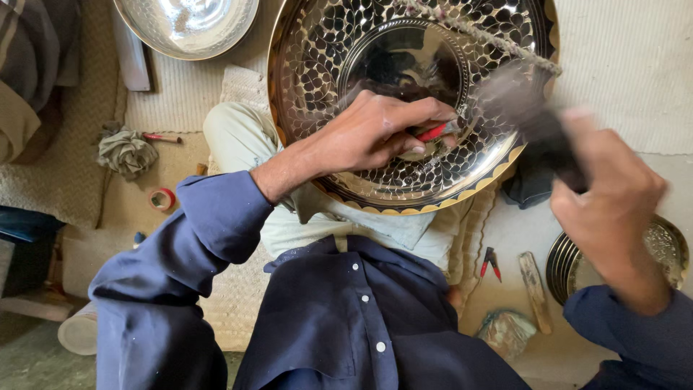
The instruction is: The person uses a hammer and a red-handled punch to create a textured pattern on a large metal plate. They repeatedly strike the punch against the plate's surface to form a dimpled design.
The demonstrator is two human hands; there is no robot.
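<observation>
A: Left hand (375,133), fingers curled closed around a red-handled tool (433,131), tip pressed on the patterned metal tray (325,65).

B: And the right hand (613,202)?

A: Clenched on a dark tool (534,115), blurred, possibly a mallet, held just right of the red-handled tool, over the tray's rim.

B: Where does the tray lie?

A: Tilted on the lap, beneath both hands.

B: Counts?

A: Two hands, two tools; one tray in hand, a second tray (188,25) at upper left, stacked plates (563,267) at right.

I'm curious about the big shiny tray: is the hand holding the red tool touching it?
Touching. The head view shows the left hand, gripping the red tool, resting its fingertips on the shiny tray.
</observation>
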